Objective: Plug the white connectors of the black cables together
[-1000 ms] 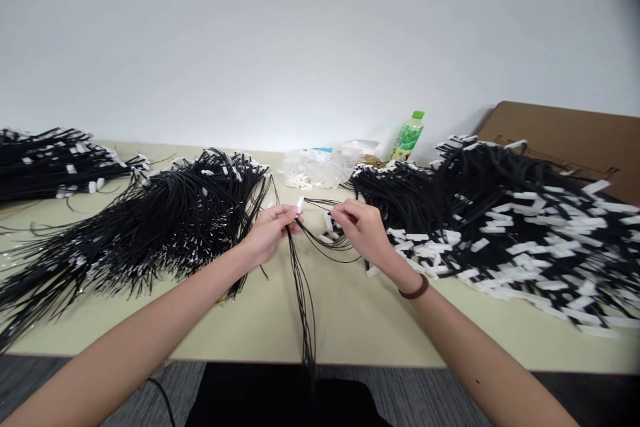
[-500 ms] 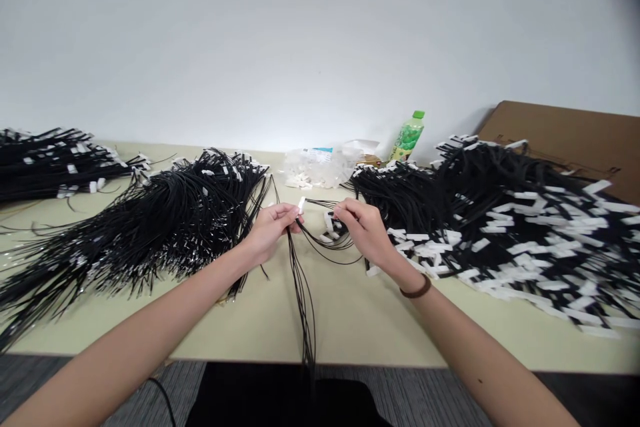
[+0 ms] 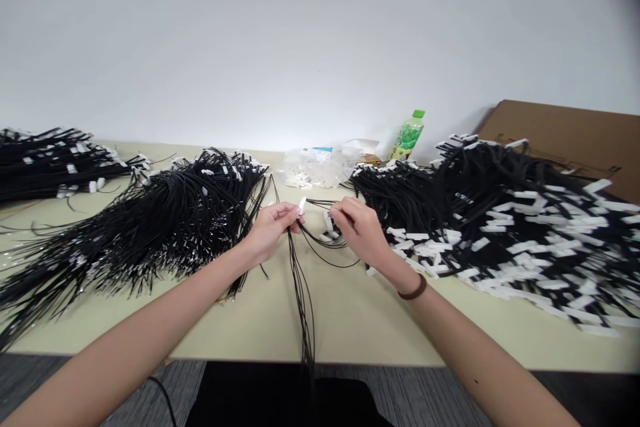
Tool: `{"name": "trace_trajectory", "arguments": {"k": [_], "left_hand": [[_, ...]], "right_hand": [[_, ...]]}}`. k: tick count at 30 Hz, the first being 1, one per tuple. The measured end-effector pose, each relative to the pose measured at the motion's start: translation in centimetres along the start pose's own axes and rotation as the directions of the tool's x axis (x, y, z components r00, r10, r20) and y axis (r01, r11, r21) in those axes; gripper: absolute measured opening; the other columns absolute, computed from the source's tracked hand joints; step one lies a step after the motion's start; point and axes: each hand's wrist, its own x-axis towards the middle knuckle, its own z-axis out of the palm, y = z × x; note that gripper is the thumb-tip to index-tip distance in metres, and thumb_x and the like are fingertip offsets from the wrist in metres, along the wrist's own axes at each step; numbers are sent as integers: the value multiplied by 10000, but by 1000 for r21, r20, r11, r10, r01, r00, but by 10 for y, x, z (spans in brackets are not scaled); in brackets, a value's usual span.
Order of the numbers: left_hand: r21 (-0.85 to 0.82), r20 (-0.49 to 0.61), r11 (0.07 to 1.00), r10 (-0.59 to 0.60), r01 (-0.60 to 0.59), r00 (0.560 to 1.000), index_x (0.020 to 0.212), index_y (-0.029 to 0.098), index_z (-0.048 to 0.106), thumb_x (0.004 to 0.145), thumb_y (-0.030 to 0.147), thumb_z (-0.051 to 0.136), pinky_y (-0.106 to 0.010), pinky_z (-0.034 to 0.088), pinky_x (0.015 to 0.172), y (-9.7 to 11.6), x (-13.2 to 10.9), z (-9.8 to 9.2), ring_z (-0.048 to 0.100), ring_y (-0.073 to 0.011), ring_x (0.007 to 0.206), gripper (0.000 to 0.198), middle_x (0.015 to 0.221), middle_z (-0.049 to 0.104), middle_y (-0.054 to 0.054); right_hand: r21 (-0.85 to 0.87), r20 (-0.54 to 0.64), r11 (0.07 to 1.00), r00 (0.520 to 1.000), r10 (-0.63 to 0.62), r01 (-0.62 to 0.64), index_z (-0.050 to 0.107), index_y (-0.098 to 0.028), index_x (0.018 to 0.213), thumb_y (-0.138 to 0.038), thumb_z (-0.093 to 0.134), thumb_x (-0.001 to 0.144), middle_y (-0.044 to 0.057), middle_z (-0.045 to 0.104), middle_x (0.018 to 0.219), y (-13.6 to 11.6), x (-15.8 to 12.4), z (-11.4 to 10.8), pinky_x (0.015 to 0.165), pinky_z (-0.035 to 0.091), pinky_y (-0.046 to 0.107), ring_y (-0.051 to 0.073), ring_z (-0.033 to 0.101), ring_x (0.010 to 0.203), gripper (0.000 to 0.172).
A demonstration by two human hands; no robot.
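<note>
Pinched between the thumb and fingers of my left hand [image 3: 270, 232] is a white plastic connector [image 3: 303, 204], standing up from the fingertips. Black wires [image 3: 299, 283] hang from that hand past the table's front edge. Others run from the connector across to my right hand [image 3: 364, 232], whose fingers are closed at the far end of them. What exactly lies in the right fingertips is too small to see, but a black wire leads into them. Behind the right fingers, a few white connectors [image 3: 328, 221] rest on the table.
Wire bundles with bare shiny ends [image 3: 175, 220] lie at left, and another pile [image 3: 50, 160] beyond. Many wires with white connectors [image 3: 545, 233] cover the right side. A clear bag of white parts [image 3: 315, 170], a green-capped bottle [image 3: 407, 137] and cardboard [image 3: 575, 137] stand along the wall.
My right hand has shifted slightly left, closer to the connector, and its fingers have turned a little. My left hand and its connector stay almost where they were.
</note>
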Motion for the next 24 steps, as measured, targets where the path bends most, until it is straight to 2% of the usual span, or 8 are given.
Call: {"name": "trace_trajectory", "arguments": {"k": [3,6,8,11,14,18,24], "left_hand": [[27,42,1000,-4,3,999,674,140,614,666,364,674,-237,388,583,1,-2,3,497,-82,536,232,658,595,-3],[46,84,999,-19,15,996,665,136,604,679,361,662,-235,380,576,-1,-3,4,499,-77,520,233,648,586,6],[57,108,998,-28,22,994,665,133,599,686,362,656,-233,375,576,-2,-3,4,502,-74,516,237,648,584,11],[79,136,997,-36,25,990,672,131,599,701,367,644,-230,370,579,-3,-2,3,502,-72,521,242,647,580,15],[87,158,996,-36,23,987,670,131,599,707,372,639,-229,363,575,-3,-2,3,496,-70,517,247,638,574,18],[82,179,996,-46,32,983,660,131,597,702,373,643,-232,357,563,-4,-2,3,489,-70,510,249,633,572,16],[77,176,996,-51,38,983,659,132,601,697,358,650,-229,350,558,-4,-2,3,486,-67,509,234,634,578,14]], "right_hand": [[-181,-51,978,992,-119,108,521,-162,723,-261,420,877,39,499,738,-2,-1,0,687,327,259,140,400,739,209],[-248,-88,957,981,-174,148,508,-158,688,-260,461,856,55,500,796,-2,-1,1,707,345,273,152,395,774,202],[-199,-84,965,978,-191,172,497,-157,687,-240,466,851,62,521,866,-2,-1,2,751,368,282,154,427,826,186],[-25,-21,981,981,-195,194,481,-166,714,-198,444,857,52,562,1030,-2,-1,2,839,392,284,146,486,959,151],[113,64,983,987,-150,143,462,-173,710,-179,436,857,34,570,1137,-5,-1,1,884,401,272,128,510,1047,150],[209,118,976,989,-87,60,449,-169,670,-169,447,844,46,588,1133,-10,-1,-3,845,424,256,127,548,1043,174],[256,132,966,989,-70,34,435,-159,646,-165,435,848,67,590,1112,-11,1,-5,775,424,242,134,558,1016,202]]}}
